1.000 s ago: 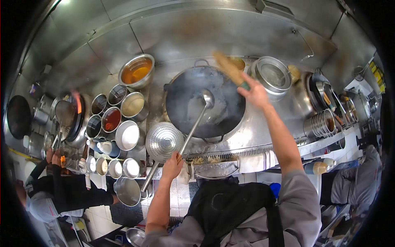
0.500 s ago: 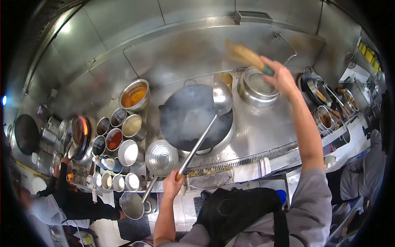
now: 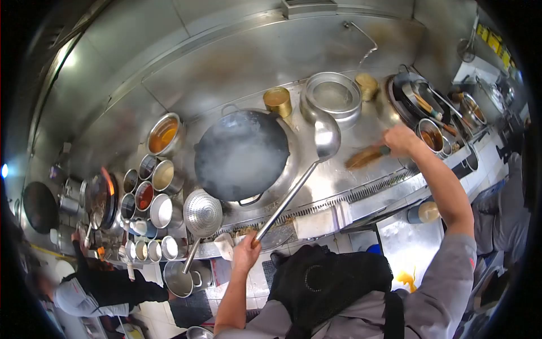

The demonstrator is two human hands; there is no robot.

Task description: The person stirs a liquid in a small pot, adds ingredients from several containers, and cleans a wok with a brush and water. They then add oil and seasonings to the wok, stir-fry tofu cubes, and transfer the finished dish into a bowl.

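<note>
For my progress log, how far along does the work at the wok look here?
Looks done: heating the wok, judging by the haze over it. In hand: the left hand holds the ladle beside the wok; the right hand grips the brush, low over the counter. Remaining: hard to say; no food shows in the wok, while amber liquid and red sauce sit nearby.

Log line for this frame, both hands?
left hand: holds ladle | right hand: holds brush over steel counter | wok: steaming
</note>
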